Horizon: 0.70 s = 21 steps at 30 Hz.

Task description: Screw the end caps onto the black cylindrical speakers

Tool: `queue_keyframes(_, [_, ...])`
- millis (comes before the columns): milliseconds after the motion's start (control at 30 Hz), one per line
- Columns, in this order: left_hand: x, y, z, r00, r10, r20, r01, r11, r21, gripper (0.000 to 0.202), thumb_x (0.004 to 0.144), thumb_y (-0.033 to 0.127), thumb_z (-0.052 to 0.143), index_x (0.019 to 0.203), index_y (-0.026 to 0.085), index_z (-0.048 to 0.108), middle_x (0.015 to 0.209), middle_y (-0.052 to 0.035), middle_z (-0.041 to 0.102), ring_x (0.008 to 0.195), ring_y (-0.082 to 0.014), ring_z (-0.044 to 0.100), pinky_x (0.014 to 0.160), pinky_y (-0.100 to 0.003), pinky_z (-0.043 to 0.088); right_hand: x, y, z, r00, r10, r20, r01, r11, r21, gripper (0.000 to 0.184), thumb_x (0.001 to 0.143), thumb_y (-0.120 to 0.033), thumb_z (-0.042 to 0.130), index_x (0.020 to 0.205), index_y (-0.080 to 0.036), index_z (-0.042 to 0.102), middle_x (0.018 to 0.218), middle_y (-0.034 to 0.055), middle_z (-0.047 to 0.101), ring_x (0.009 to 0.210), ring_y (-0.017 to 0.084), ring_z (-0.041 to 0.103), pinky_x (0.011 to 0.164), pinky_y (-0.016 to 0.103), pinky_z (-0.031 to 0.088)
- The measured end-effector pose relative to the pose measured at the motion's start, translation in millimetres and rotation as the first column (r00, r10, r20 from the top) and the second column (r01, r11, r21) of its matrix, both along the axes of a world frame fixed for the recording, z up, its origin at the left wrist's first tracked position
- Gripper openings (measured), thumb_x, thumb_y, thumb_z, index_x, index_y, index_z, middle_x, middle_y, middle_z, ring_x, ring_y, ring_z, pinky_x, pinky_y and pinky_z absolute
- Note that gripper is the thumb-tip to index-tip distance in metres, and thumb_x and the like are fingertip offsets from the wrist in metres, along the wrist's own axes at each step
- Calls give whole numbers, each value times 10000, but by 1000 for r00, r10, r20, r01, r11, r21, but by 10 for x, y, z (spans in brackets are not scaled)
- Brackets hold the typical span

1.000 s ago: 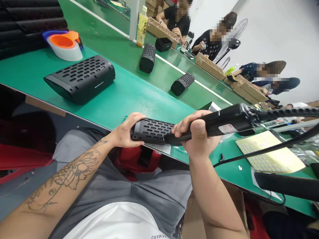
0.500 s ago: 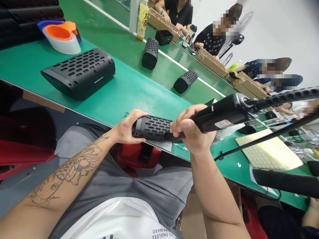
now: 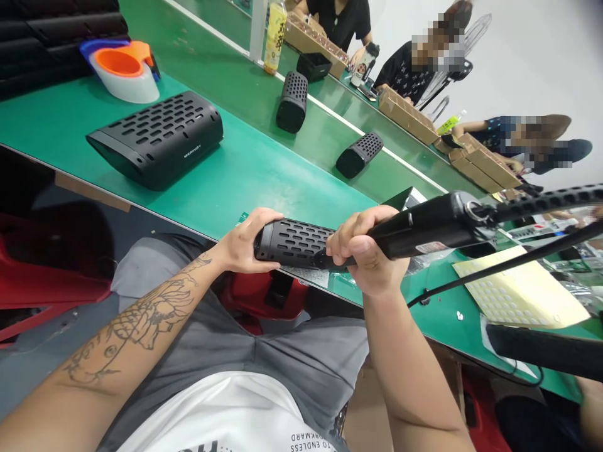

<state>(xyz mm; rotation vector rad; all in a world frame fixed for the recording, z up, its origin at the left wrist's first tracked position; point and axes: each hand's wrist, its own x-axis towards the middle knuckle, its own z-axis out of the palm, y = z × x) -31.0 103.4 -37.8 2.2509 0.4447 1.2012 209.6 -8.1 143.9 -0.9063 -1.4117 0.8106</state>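
Note:
My left hand is closed round the left end of a black slotted housing, which lies at the table's front edge. Wrapped in my right hand is a black electric screwdriver, with a ribbed cord at its rear end. Its tip end points left, onto the housing's right part; my fingers hide the contact point. A clear plastic bag is partly visible under the housing. Farther left on the table stands a like black housing marked "MERKURY".
Two more black housings sit on the green line beyond the table. A tape dispenser stands at the back left. A yellow sticker sheet lies right, near a black cable. Several co-workers sit across, with cardboard boxes.
The whole view has shifted slightly, so things appear a little farther right. Both hands keep their holds on the housing and the electric screwdriver.

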Motion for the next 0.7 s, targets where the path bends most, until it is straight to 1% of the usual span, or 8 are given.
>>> queue_keyframes(300, [-33, -18, -38, 1000, 19, -16, -18, 998, 67, 1166, 834, 466, 1077, 1827, 290, 492, 1671, -228, 674, 1542, -482, 711, 1294, -693, 647, -25, -65, -8, 997, -67, -29, 67, 998, -1, 529, 895, -630, 1074, 812, -273, 692, 606, -68, 681, 467, 150, 629, 552, 344, 615])
queue_keyframes(367, [-34, -32, -65, 999, 46, -27, -44, 995, 84, 1180, 848, 465, 1066, 1845, 289, 460, 1680, -237, 659, 1563, -491, 696, 1299, -707, 641, 101, -89, 52, 991, -114, -62, 117, 992, 37, 521, 899, -663, 1060, 866, -271, 719, 606, -80, 678, 451, 147, 619, 532, 337, 620])
queue_keyframes(433, [-26, -48, -93, 997, 69, -26, -66, 993, 96, 1172, 871, 472, 1044, 1856, 289, 437, 1685, -244, 647, 1566, -491, 694, 1285, -708, 650, 344, -93, 134, 964, -253, -88, 260, 962, 86, 498, 912, -664, 1049, 916, -269, 746, 602, -91, 659, 446, 149, 616, 516, 335, 615])
queue_keyframes(500, [-14, -63, -116, 996, 87, -31, -84, 992, 98, 1166, 874, 475, 1034, 1854, 289, 429, 1690, -246, 641, 1562, -490, 698, 1271, -706, 658, 686, -62, 201, 868, -491, -67, 496, 857, 142, 469, 914, -644, 1050, 969, -268, 776, 624, -88, 661, 474, 162, 645, 531, 343, 616])
queue_keyframes(567, [-6, -74, -129, 994, 103, -39, -99, 991, 93, 1164, 860, 480, 1036, 1840, 285, 439, 1688, -246, 645, 1561, -492, 700, 1269, -709, 659, 1068, 3, 217, 684, -729, -6, 712, 666, 224, 467, 900, -649, 1048, 970, -271, 782, 657, -71, 680, 507, 182, 675, 543, 360, 606])
queue_keyframes(633, [-5, -81, -134, 993, 113, -45, -109, 990, 86, 1157, 851, 488, 1038, 1827, 276, 454, 1679, -246, 654, 1562, -495, 700, 1271, -711, 657, 1412, 82, 167, 520, -854, 35, 811, 506, 293, 486, 915, -696, 1007, 906, -286, 746, 642, -59, 660, 509, 203, 672, 548, 388, 595])
queue_keyframes(667, [-7, -82, -135, 992, 117, -48, -113, 990, 82, 1152, 851, 496, 1037, 1823, 272, 461, 1676, -247, 656, 1563, -496, 699, 1269, -709, 659, 1551, 116, 122, 477, -879, 28, 832, 461, 310, 507, 915, -721, 992, 883, -292, 724, 633, -57, 647, 506, 210, 667, 546, 396, 588])
queue_keyframes(700, [-9, -82, -135, 991, 120, -51, -115, 990, 77, 1145, 855, 504, 1033, 1821, 268, 465, 1676, -249, 656, 1564, -496, 698, 1266, -707, 661, 1662, 142, 68, 461, -887, 20, 840, 444, 311, 531, 912, -744, 982, 871, -295, 702, 621, -59, 633, 498, 212, 657, 545, 403, 586])
